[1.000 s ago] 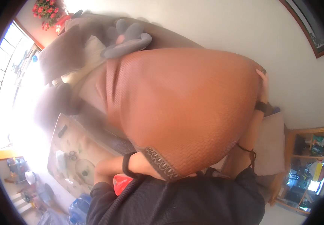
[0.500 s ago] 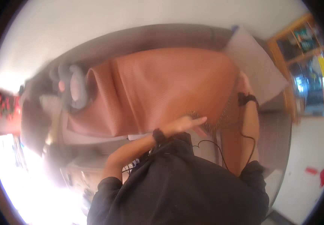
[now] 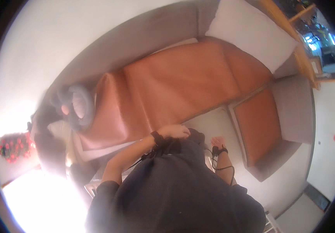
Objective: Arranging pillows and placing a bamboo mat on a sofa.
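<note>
Left hand (image 3: 177, 132) is hovering before the wearer's dark grey fabric top (image 3: 175, 190), its fingers bending loosely inward; from my remote station I cannot tell whether they are pinching anything. In my head view, this hand is appearing just beside the front edge of the large orange-brown sheet (image 3: 175, 85), a flexible covering with a slightly glossy surface; I cannot tell whether the two are touching. Right hand (image 3: 217, 143) is facing its palm upward with fingers extending, unfolded, over the pale floor (image 3: 212, 123), well apart from the sheet. I am observing a black strap (image 3: 157, 138) on the left wrist, a second black strap (image 3: 220, 150) on the right, and a thin dark cord (image 3: 225, 167) trailing from the latter.

Sheet position: it is covering the seat of the long grey upholstered sofa (image 3: 136, 42), lying mostly flat and rising in folds toward its left end. One smaller orange-brown panel with a dark border (image 3: 258, 124) is covering the side seat. At the right end, a pale square pillow (image 3: 251, 35) is resting beside the sheet; at the left, a grey plush cushion with a pink centre (image 3: 84, 105) is resting against it.
</note>
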Demonstrator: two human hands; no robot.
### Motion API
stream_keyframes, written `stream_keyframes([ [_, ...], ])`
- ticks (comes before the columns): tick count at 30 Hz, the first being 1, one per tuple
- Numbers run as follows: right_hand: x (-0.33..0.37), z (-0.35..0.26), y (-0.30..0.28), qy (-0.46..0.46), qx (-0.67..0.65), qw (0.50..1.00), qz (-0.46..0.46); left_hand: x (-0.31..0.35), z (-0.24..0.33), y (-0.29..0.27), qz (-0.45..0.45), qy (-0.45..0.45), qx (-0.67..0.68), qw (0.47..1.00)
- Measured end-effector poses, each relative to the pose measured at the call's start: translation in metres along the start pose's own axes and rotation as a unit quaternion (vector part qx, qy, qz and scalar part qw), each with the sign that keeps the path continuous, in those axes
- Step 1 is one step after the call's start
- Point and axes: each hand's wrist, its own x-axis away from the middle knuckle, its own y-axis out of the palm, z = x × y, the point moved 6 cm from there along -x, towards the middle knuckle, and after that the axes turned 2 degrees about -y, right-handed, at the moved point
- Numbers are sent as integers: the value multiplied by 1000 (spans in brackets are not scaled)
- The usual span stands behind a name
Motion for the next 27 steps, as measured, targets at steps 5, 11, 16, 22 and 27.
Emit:
stream_keyframes([
  [5, -43, -35, 88, -65, 129, 979, -146, 23, -13, 1, 129, 73, 0, 989],
  [11, -39, -95, 271, -46, 344, 920, -183, 87, -78, -7, 264, 7, 109, 958],
  [16, 2, -120, 367, -103, 377, 894, -220, 184, -109, 1, 405, 78, 166, 896],
  [22, 79, -119, 372, -97, 408, 867, -268, 213, -137, 53, 435, 28, 393, 809],
  [27, 105, -95, 359, -36, 472, 842, -257, 206, -218, 90, 511, 102, 578, 628],
])
